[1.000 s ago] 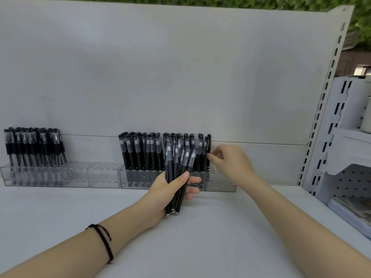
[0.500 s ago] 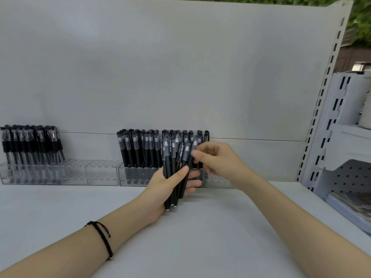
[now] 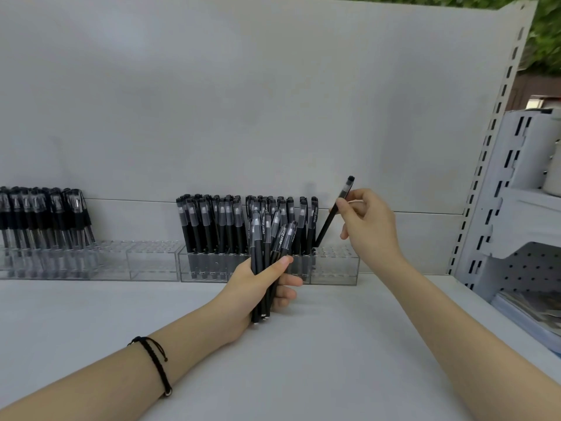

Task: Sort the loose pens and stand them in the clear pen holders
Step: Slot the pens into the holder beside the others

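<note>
Right hand [image 3: 368,226] pinches slim black plastic pen [image 3: 329,221] — tilted, tip down-left of grip at clear acrylic holder [image 3: 337,265]; left hand [image 3: 253,288] clutches black pen bundle [image 3: 267,238].

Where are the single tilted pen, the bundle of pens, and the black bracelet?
single tilted pen [image 3: 325,227]: head view, lower barrel.
bundle of pens [image 3: 257,250]: head view, upper barrel.
black bracelet [image 3: 158,367]: head view, braided cord.

Left hand [image 3: 258,287] grips a bundle of pens [image 3: 267,256]; right hand [image 3: 368,226] pinches one tilted pen [image 3: 329,221], tip at the clear holder [image 3: 334,264]
</note>
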Motion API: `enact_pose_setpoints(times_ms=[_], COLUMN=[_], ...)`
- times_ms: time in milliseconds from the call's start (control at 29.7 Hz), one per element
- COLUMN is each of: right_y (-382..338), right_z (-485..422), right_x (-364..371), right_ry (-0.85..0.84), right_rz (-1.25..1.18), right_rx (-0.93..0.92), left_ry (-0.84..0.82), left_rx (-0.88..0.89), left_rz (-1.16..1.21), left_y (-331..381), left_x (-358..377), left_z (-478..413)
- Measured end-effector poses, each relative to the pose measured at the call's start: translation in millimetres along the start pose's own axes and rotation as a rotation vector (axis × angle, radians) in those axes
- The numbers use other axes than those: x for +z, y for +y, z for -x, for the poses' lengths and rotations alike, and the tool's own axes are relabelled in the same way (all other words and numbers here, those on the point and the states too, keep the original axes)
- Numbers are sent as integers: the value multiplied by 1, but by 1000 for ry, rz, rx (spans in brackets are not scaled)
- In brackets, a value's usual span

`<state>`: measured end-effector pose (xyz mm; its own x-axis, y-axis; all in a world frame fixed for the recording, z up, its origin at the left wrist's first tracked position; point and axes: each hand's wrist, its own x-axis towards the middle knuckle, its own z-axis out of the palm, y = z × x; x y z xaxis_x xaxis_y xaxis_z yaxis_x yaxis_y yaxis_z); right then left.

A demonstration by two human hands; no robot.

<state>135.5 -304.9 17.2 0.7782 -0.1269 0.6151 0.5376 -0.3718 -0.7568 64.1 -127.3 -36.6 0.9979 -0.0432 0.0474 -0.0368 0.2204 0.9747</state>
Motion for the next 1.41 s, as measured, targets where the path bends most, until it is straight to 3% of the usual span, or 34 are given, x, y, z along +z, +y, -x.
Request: enact_pose_setpoints(times_ms=[269, 471, 706, 874, 1009, 1143, 1278, 1412], right_y=[-1, 14, 19, 30, 24, 8, -13, -17], right_z=[0, 3, 0, 2, 2, 5, 13, 20], right_x=[4, 14, 13, 18, 16, 6, 2, 6], right_ry=[-47, -179, -148, -318, -249, -188, -457, -560], right_rz=[79, 216, 129, 288, 318, 218, -103, -154], right_rx=[-74, -26, 18, -23, -42, -5, 79, 96], left_ry=[-2, -9, -66, -85, -80, -41, -29, -42], left_rx=[-2, -9, 7, -3, -15, -32, -32, -34], left_rz=[-16, -21, -96, -106, -68, -9, 22, 26], left_y=[0, 1, 1, 1, 1, 2, 2, 3], left_x=[0, 1, 2, 1, 0, 0, -1, -1], left_z=[2, 2, 3, 2, 2, 2, 1, 2])
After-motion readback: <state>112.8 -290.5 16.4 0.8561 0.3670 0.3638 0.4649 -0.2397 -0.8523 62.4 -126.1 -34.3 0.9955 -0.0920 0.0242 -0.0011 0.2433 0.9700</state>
